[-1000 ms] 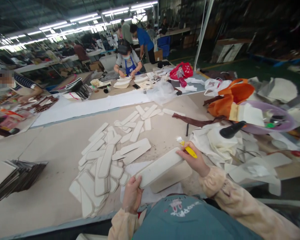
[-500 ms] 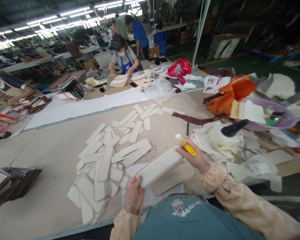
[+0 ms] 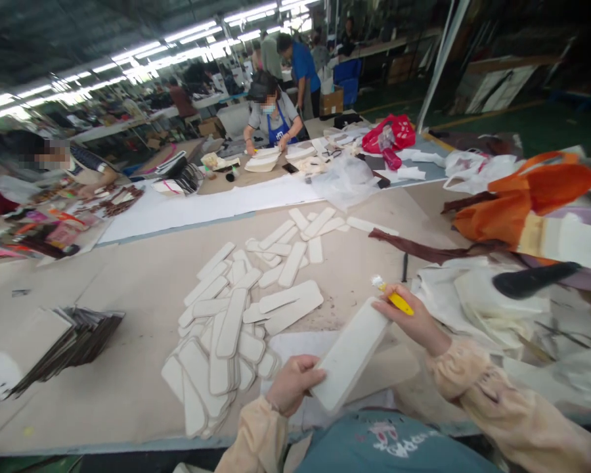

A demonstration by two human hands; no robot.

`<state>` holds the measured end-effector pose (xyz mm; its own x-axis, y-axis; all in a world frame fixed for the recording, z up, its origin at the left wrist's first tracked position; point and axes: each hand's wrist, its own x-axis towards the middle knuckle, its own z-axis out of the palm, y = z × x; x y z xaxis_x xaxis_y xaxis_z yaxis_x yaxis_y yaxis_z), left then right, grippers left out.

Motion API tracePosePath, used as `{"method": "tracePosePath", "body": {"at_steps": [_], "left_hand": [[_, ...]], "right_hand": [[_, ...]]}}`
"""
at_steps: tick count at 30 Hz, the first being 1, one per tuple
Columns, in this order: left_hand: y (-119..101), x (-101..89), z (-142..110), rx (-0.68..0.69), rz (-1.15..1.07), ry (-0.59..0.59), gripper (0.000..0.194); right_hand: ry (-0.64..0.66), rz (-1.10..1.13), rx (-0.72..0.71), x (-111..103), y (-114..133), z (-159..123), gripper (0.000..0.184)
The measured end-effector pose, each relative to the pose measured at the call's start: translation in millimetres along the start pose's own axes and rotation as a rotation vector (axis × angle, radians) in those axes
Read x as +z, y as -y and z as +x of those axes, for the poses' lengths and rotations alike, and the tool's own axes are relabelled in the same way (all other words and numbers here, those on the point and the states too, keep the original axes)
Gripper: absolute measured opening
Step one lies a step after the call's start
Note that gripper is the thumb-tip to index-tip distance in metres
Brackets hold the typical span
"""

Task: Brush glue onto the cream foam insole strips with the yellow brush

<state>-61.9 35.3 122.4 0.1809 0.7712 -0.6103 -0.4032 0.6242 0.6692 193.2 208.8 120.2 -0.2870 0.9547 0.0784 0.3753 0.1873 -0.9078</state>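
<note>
Between my hands is a long white round-cornered panel [image 3: 352, 355], tilted above the table. My left hand [image 3: 295, 384] is closed on its near end, thumb on top. The fingers of my right hand [image 3: 416, 322] are at the panel's far end and also wrap a small yellow-handled tool [image 3: 398, 301] with a whitish head; whether it is a brush or a scraper I cannot tell. Left of the panel lies a loose heap of similar white panels [image 3: 231, 322]. Beneath it are a white sheet [image 3: 295, 343] and a larger beige piece [image 3: 389, 371].
A fanned stack of dark-edged sheets [image 3: 73, 345] lies at left. On the right are an orange bag [image 3: 512, 203], white cloth [image 3: 438, 282], a black-handled object [image 3: 536, 279] and a brown strip [image 3: 423, 246]. Across the table, a co-worker [image 3: 273, 121] handles pale pieces beside a red bag [image 3: 391, 135].
The view has swung left, so things appear farther right. The held panel is tilted more steeply, and my left thumb now lies farther over its near end. Both hands keep their hold.
</note>
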Motion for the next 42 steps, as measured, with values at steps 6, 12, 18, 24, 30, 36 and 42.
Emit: {"method": "tracePosePath", "body": {"at_steps": [6, 12, 18, 24, 30, 36, 42], "left_hand": [[-27, -21.6, 30, 0.091, -0.086, -0.041, 0.037], [-109, -68.6, 82, 0.133, 0.015, -0.11, 0.038], [-177, -118.0, 155, 0.306, 0.483, -0.43, 0.041], [-155, -140.3, 174, 0.449, 1.024, -0.823, 0.05], [10, -68.0, 101, 0.685, 1.432, -0.329, 0.055], [141, -29.6, 46, 0.14, 1.176, -0.43, 0.088], [144, -19.2, 54, 0.008, 1.155, -0.468, 0.083]], "right_hand": [[-0.03, -0.079, 0.036, 13, -52, 11, 0.029], [-0.076, -0.1, 0.029, 5, -58, -10, 0.025], [-0.122, -0.206, 0.071, -21, -52, -50, 0.022], [-0.175, -0.209, 0.187, -48, -67, -100, 0.022], [-0.295, -0.214, 0.178, -54, -101, -139, 0.021], [-0.099, -0.329, 0.034, -39, -141, -152, 0.016], [0.042, -0.294, 0.071, -11, -165, -150, 0.016]]}}
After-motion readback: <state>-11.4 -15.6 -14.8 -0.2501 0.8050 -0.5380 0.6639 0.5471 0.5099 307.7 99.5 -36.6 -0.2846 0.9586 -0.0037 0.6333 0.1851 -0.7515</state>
